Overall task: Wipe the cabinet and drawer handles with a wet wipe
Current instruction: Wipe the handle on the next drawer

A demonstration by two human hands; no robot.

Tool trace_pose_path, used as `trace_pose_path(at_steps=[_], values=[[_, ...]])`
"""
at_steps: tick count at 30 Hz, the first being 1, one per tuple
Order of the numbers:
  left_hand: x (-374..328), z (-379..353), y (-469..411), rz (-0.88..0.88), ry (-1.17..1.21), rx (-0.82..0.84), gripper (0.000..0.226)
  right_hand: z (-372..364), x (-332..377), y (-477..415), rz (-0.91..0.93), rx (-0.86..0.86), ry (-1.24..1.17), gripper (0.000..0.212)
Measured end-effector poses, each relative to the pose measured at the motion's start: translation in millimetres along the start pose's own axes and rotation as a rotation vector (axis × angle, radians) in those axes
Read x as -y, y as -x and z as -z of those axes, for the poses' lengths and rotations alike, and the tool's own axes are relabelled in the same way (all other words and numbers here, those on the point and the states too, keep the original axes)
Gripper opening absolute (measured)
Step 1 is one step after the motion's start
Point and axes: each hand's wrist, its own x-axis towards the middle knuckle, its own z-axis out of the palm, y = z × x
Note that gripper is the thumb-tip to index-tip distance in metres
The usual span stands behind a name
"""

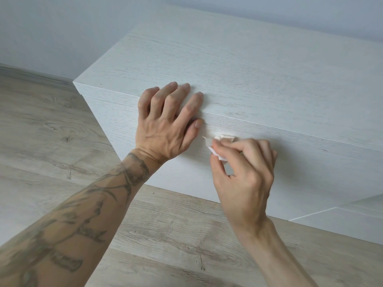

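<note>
A low white cabinet of pale wood-grain laminate, sharp-edged and matt, stands on a grey-brown plank floor against a plain light wall. The left hand drapes over the cabinet's front top edge with its fingers spread and arched, tips on the top panel and thumb on the front face. It grasps nothing, and most likely bears down to steady the person. The right hand pinches a crumpled white wet wipe between thumb and curled fingers, bunched small so the pressure lands on a narrow strip. The wipe touches the flat drawer front just below the thin seam under the top panel, close beside the left thumb. No separate knob or bar shows here, so the seam's lip probably serves as the pull, which would explain why the wipe sits so high on the face. The laminate looks smooth with a fine printed grain, and the wipe soft and limp.
</note>
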Motion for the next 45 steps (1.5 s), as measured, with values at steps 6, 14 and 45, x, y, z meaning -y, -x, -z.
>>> trace_pose_path(at_steps=[6,14,45], values=[[1.4,-0.1,-0.5,0.006,0.006,0.002,0.046,-4.9,-0.4,-9.5,0.036,0.031,0.025,0.01],[1.5,-0.8,0.6,0.007,0.001,0.001,0.046,23.4,-24.0,3.5,0.117,0.069,-0.025,0.013],[-3.9,5.7,-3.2,0.036,0.017,0.022,0.044,66.8,-44.1,15.0,-0.334,0.035,-0.213,0.018]])
